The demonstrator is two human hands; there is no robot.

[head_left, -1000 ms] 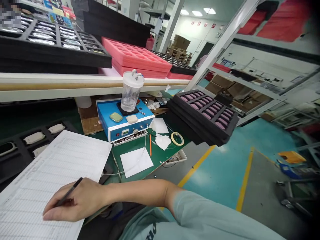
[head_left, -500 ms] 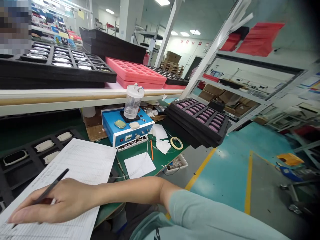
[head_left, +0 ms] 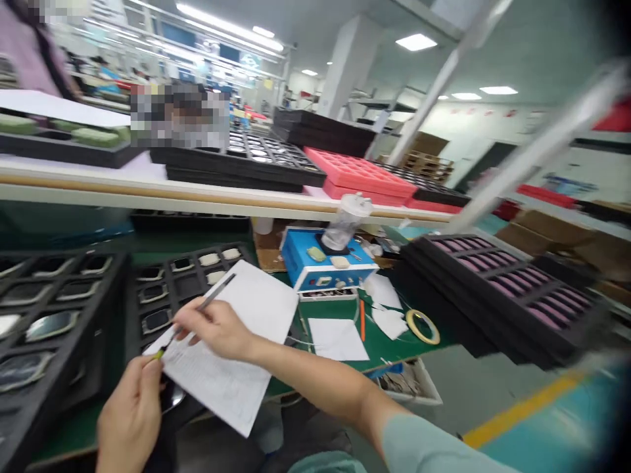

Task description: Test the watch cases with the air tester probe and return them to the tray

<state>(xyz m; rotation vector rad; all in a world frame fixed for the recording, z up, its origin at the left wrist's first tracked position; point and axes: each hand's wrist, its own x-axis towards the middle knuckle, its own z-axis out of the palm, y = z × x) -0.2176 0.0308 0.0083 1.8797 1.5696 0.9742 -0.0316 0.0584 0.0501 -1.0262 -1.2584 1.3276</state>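
Observation:
My right hand [head_left: 219, 328] is closed around a dark pen [head_left: 217, 293], which slants down to the left over printed sheets of paper [head_left: 251, 295]. The sheets lie tilted across a black foam tray [head_left: 131, 328] of watch-like parts. At the sheets' left corner, my left hand [head_left: 133, 407] pinches a small yellow-green piece [head_left: 158, 353] close to the pen's lower end; whether the two touch is hard to make out. Its other fingers are curled and partly hidden.
Another foam tray with framed parts [head_left: 52, 325] stands at left. Behind the paper sit a blue machine [head_left: 305, 263] with a clear cup [head_left: 342, 223], a tape roll [head_left: 422, 326] and an orange stick [head_left: 362, 320]. Stacked black trays [head_left: 493, 289] rise at right. A shelf edge [head_left: 197, 197] crosses above.
My view has swung left. My right hand has lifted from writing low on the sheet, pen still held. My left hand has come into view beside it with the yellow-green piece.

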